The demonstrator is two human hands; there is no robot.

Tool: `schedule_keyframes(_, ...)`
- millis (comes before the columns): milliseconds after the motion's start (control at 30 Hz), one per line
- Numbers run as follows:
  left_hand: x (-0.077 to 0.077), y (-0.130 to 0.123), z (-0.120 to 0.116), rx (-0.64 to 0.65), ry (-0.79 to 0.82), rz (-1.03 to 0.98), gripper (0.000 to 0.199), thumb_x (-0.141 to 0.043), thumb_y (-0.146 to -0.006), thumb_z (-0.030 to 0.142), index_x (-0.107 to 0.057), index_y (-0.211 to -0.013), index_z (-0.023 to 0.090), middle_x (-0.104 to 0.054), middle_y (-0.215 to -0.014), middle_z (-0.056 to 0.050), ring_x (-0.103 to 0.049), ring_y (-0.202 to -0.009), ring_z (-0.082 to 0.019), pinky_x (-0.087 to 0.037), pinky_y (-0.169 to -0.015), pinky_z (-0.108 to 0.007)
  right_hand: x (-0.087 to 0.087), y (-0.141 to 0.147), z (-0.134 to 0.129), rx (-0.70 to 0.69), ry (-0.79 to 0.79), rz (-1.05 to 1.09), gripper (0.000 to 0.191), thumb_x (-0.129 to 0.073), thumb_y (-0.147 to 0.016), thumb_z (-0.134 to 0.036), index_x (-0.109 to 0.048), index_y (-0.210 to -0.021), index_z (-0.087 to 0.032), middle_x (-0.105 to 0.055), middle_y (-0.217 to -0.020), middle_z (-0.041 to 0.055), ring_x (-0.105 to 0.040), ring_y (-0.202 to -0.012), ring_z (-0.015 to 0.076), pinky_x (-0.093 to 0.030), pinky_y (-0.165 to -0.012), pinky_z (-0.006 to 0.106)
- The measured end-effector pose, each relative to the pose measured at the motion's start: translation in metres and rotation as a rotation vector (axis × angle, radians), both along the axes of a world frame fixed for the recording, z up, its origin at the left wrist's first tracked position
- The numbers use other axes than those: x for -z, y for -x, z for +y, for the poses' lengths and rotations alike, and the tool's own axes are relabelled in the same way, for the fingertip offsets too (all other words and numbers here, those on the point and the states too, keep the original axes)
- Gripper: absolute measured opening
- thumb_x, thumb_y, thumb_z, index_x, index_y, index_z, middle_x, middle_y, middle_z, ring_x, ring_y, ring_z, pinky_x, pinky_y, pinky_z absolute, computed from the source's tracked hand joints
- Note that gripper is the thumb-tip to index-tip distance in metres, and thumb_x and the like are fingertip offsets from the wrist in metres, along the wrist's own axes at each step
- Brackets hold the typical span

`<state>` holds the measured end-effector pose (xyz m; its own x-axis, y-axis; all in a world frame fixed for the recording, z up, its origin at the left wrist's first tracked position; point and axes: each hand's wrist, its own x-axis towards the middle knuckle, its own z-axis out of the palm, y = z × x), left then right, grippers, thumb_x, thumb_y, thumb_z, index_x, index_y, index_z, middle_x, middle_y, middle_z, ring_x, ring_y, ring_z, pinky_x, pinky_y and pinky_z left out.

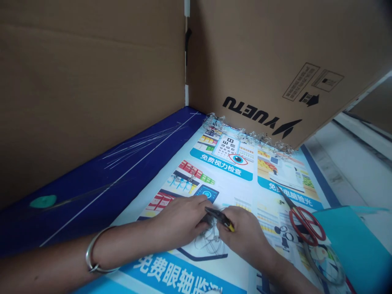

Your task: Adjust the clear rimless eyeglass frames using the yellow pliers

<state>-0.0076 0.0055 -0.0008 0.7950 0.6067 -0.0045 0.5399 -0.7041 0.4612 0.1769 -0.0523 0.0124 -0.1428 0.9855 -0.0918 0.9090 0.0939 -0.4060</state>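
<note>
A pair of pliers with dark jaws and a bit of yellow on the handle is in my right hand, whose fingers wrap round it. The jaws point left, towards the fingertips of my left hand. That hand is closed in a pinch on thin wire, though its fingertips are partly hidden. Just below both hands, a loose tangle of thin silvery wire hangs or lies over the printed poster. Exactly where the jaws meet the wire cannot be made out.
Red-handled scissors lie to the right, above a roll of clear tape. Small wire pieces line the foot of the cardboard wall. Straight wires and a green oval piece rest on the blue surface at left.
</note>
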Motion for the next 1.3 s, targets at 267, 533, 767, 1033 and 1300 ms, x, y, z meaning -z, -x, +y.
schedule_keyframes(267,-0.002,-0.001,-0.001,0.007,-0.035,0.03,0.019,-0.053,-0.081,0.025,-0.051,-0.1,0.022,-0.056,-0.094,-0.003,-0.057,-0.084,-0.024,-0.045,-0.067,-0.034,-0.015,-0.018,0.005,0.057,0.317,0.559,0.018,-0.051,-0.08,-0.033,-0.054,-0.071,-0.018,-0.046,-0.06,-0.0049,-0.04,-0.057,0.0088,-0.032,-0.054,0.021)
schedule_keyframes(533,-0.008,0.0,0.001,0.013,-0.019,0.03,0.019,-0.053,-0.083,0.027,-0.052,-0.102,0.026,-0.056,-0.096,-0.001,-0.058,-0.084,-0.023,-0.044,-0.067,-0.033,-0.025,-0.057,0.013,0.061,0.001,-0.203,0.015,-0.048,-0.082,-0.03,-0.056,-0.075,-0.019,-0.057,-0.075,0.0011,-0.049,-0.07,0.0158,-0.029,-0.06,0.026)
schedule_keyframes(767,-0.004,0.0,0.0,0.007,-0.009,-0.002,0.021,-0.055,-0.081,0.025,-0.052,-0.101,0.026,-0.055,-0.097,-0.001,-0.056,-0.085,-0.021,-0.042,-0.07,-0.03,-0.028,-0.052,0.004,-0.127,-0.15,-0.524,0.007,-0.052,-0.08,-0.022,-0.058,-0.077,-0.021,-0.057,-0.075,0.0028,-0.046,-0.072,0.0184,-0.026,-0.064,0.03)
schedule_keyframes(1033,-0.004,0.0,0.0,-0.013,0.011,-0.033,0.024,-0.057,-0.077,0.023,-0.049,-0.1,0.023,-0.056,-0.094,-0.001,-0.056,-0.084,-0.021,-0.04,-0.067,-0.029,-0.024,-0.025,-0.011,-0.268,-0.293,-0.719,0.014,-0.054,-0.072,-0.007,-0.058,-0.073,-0.02,-0.054,-0.07,0.0047,-0.044,-0.069,0.0213,-0.023,-0.062,0.035)
schedule_keyframes(1300,-0.007,0.0,0.001,-0.007,0.082,-0.055,0.023,-0.058,-0.078,0.022,-0.05,-0.1,0.022,-0.056,-0.096,-0.002,-0.055,-0.088,-0.02,-0.041,-0.072,-0.028,-0.022,-0.017,-0.008,-0.247,-0.208,-0.733,0.014,-0.054,-0.072,-0.008,-0.059,-0.075,-0.02,-0.055,-0.07,0.0053,-0.046,-0.069,0.0223,-0.024,-0.062,0.035)
